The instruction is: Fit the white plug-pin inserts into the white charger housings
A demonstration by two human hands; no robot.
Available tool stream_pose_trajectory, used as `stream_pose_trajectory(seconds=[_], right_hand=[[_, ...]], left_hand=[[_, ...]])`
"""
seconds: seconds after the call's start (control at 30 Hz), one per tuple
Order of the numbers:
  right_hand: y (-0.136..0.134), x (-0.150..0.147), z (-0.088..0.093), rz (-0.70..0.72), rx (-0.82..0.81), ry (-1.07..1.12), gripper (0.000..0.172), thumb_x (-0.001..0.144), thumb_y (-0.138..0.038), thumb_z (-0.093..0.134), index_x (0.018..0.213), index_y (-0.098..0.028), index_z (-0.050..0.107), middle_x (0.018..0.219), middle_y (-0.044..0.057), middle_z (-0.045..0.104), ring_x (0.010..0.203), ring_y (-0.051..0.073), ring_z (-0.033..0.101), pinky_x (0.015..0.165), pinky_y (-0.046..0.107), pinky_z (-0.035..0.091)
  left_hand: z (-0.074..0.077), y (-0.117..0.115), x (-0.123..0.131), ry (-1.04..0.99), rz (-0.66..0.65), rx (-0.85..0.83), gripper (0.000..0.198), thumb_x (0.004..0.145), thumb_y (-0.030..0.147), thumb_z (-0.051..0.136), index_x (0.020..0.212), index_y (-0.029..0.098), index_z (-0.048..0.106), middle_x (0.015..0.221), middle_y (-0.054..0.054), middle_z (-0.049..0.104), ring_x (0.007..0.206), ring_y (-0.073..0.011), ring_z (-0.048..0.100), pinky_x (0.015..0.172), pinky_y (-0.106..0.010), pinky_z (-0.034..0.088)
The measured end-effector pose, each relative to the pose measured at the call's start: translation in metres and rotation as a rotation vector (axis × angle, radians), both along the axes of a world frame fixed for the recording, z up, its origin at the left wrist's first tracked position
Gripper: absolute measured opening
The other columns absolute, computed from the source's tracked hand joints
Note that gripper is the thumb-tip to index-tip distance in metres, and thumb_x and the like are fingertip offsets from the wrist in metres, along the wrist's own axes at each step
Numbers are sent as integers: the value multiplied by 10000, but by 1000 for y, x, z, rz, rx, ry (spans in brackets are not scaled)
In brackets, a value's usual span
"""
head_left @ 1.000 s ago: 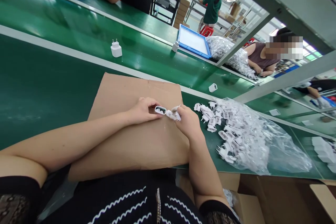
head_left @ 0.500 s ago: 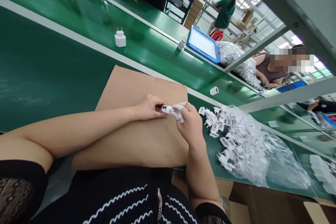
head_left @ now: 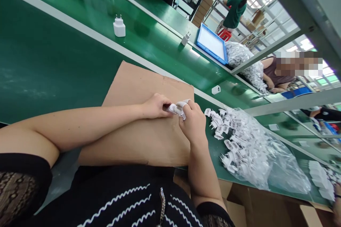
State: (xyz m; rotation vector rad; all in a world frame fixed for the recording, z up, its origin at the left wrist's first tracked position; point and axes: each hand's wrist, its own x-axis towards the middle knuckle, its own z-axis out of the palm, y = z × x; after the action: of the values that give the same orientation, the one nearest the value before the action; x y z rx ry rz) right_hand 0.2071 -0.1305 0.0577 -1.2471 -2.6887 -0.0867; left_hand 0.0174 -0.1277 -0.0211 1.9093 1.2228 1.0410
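Observation:
Over the cardboard sheet, my left hand is closed around a white charger housing, whose end sticks out past the fingertips. My right hand pinches a white plug cover with metal pins, pressed against that end. Fingers partly hide where the two parts meet, so I cannot tell how far they are joined. Right of my right hand, a clear plastic bag lies open with many loose white plug covers spilling from its mouth.
White chargers stand on the green belt beyond a pale rail: one charger at left, another further back, a third lying nearer. Across it are a blue tray and co-workers. A metal frame slants overhead at right.
The housing and the plug cover have come closer together between my hands. The chargers on the belt have shifted left relative to the cardboard. The view has tilted slightly.

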Motion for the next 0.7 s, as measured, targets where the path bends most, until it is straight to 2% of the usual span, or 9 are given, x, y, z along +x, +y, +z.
stream_pose_trajectory(seconds=[0.3,0.5,0.7], right_hand=[[-6,-7,3,-5,43,-102,340,812,-52,538,1080,-242,625,1058,100,611,895,264,486,587,345,333],[-1,-15,7,2,4,-153,272,831,-46,554,1007,-239,633,1023,97,605,849,257,474,566,348,302],[1,-18,5,-9,8,-125,241,826,-57,584,930,-260,663,955,83,616,795,238,461,542,334,285]], left_hand=[[0,1,1,13,-8,17,265,751,449,663,757,187,703,735,-13,678,686,-179,565,684,-301,363],[2,-1,1,30,-15,36,303,766,483,669,709,186,654,681,-3,641,640,-172,541,687,-315,355],[1,-10,2,198,33,177,274,867,465,649,950,205,672,801,-43,683,811,-234,607,838,-369,364]])
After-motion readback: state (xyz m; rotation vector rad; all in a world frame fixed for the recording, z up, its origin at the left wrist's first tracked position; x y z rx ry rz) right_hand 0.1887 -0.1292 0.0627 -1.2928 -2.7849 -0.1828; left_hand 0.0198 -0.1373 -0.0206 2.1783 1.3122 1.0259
